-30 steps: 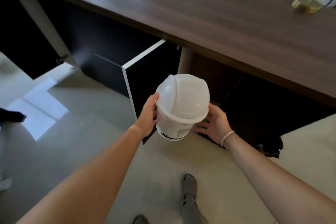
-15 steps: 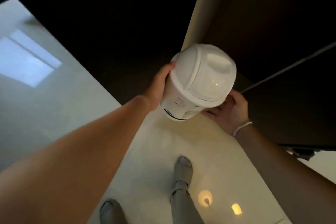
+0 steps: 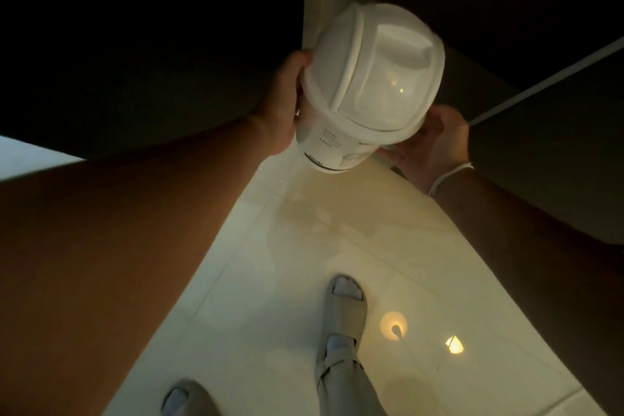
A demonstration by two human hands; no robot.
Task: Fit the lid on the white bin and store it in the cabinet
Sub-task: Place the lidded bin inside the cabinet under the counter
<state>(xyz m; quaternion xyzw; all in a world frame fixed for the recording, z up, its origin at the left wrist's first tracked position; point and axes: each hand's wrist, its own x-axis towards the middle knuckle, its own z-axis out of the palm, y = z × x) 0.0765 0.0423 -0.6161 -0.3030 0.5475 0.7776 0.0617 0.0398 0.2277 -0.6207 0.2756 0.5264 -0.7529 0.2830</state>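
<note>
Bin point(image 3: 332, 152) w/ lid point(image 3: 374, 74) already on, gripped by left hand point(image 3: 283, 104) and right hand point(image 3: 435, 142), had moved up closer to the dark cabinet point(image 3: 135, 27) opening vs. a sec ago; storing was probably next.

Both forearms come into view bare, no sleeves reaching the elbows or wrists. Around the wrist of the right hand point(image 3: 435, 148) sits a thin white band point(image 3: 445, 177), a slim cord-like loop, plain, with no markings I can make out. The left hand point(image 3: 283, 101) carries nothing, no ring or strap visible from here. Down below, light grey trousers point(image 3: 344, 382) bunch in soft folds at the ankle. On the right foot, a grey open-toe slide point(image 3: 346, 309) with one broad strap, and a pale sock showing at toe and heel. The left slide point(image 3: 185, 397) matches it: grey, the same pale sock peeking through, partly cut off by the frame's lower edge.
</note>
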